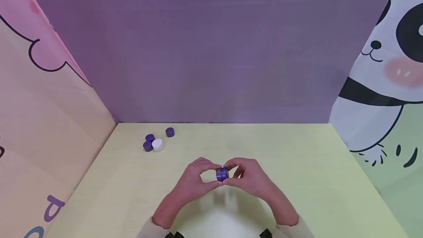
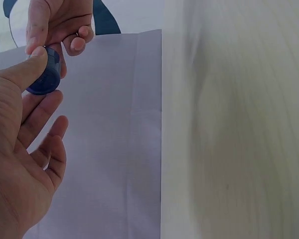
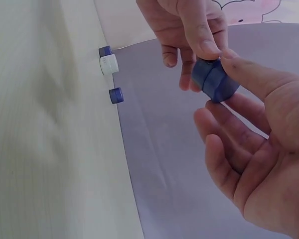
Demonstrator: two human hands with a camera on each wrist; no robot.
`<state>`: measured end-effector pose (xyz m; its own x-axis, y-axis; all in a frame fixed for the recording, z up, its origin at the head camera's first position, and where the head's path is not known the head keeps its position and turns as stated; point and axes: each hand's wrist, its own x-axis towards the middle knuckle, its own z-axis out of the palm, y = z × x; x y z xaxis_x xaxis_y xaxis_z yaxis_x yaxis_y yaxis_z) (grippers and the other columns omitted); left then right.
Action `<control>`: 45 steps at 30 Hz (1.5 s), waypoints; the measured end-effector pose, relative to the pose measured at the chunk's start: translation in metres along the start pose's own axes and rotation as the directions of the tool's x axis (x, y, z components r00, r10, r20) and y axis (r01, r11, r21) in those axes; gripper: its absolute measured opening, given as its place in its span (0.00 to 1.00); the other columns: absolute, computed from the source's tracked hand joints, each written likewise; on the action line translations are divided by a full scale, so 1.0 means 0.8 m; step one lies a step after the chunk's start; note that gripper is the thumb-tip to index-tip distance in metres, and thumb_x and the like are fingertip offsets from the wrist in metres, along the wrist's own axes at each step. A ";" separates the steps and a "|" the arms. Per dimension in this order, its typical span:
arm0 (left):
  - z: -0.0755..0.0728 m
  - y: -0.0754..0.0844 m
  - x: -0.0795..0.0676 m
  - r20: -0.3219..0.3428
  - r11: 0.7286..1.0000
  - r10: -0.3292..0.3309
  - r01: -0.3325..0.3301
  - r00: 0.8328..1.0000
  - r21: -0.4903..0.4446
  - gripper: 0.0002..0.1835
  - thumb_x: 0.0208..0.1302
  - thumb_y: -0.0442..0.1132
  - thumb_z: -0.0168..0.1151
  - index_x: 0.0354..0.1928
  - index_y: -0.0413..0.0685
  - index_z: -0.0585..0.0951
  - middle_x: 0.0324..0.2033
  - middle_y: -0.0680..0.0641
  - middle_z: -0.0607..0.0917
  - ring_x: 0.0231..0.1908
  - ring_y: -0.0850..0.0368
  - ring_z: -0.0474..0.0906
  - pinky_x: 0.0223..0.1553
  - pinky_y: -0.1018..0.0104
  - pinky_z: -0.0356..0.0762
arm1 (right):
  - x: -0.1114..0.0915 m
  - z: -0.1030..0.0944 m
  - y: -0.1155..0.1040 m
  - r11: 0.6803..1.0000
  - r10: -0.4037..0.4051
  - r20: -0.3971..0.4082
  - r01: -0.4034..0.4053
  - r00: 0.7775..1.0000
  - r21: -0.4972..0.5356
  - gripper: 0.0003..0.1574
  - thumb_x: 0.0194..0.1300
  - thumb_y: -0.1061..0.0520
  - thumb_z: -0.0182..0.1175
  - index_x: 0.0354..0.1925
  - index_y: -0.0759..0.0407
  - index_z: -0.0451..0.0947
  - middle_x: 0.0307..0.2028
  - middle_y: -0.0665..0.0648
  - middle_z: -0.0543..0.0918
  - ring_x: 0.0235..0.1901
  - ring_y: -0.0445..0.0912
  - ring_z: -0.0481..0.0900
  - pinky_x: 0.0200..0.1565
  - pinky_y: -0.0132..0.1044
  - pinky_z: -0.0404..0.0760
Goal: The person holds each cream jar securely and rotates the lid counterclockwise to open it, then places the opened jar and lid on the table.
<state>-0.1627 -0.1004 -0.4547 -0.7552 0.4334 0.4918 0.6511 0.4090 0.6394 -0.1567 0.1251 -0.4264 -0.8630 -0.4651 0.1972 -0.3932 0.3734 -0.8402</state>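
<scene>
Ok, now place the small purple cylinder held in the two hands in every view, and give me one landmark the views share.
Head: the small purple cylinder is below the picture's centre, slightly right.
Left wrist: upper left, looking blue.
Right wrist: upper right, again looking blue.
Shared landmark: the pale tabletop, across the bottom in the head view, along the right side in left wrist, along the left side in right wrist.

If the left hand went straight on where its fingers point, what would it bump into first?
Probably the right hand, just across the small purple container that the left hand also pinches; the exact gap is unclear.
</scene>
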 end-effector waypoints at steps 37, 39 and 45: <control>0.009 0.004 0.011 0.004 0.992 -0.102 0.102 0.995 -0.075 0.21 0.51 0.47 0.77 0.49 0.56 0.85 0.41 0.65 0.83 0.44 0.65 0.77 0.40 0.60 0.75 | -0.004 0.001 0.009 0.984 0.170 -0.055 -0.167 0.984 0.064 0.14 0.60 0.48 0.69 0.39 0.53 0.79 0.37 0.50 0.81 0.23 0.43 0.75 0.24 0.34 0.74; 0.009 0.007 0.013 0.018 0.987 -0.130 0.131 0.991 -0.098 0.21 0.52 0.49 0.76 0.49 0.58 0.85 0.41 0.66 0.83 0.44 0.65 0.77 0.41 0.59 0.75 | -0.005 -0.001 0.009 0.980 0.158 -0.065 -0.148 0.985 0.130 0.16 0.57 0.52 0.72 0.41 0.55 0.79 0.39 0.53 0.81 0.24 0.46 0.77 0.25 0.34 0.74; 0.005 0.014 0.016 0.028 0.977 -0.171 0.173 0.985 -0.122 0.21 0.50 0.48 0.77 0.49 0.59 0.85 0.42 0.67 0.83 0.45 0.65 0.77 0.43 0.57 0.74 | -0.004 -0.008 0.005 0.966 0.111 -0.047 -0.096 0.993 0.240 0.22 0.53 0.60 0.74 0.46 0.55 0.79 0.41 0.55 0.81 0.28 0.49 0.78 0.26 0.35 0.76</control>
<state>-0.1651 -0.0869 -0.4438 -0.8528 0.3794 0.3587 0.4966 0.3768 0.7819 -0.1574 0.1332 -0.4271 -0.9152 -0.3826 0.1267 -0.2208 0.2131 -0.9517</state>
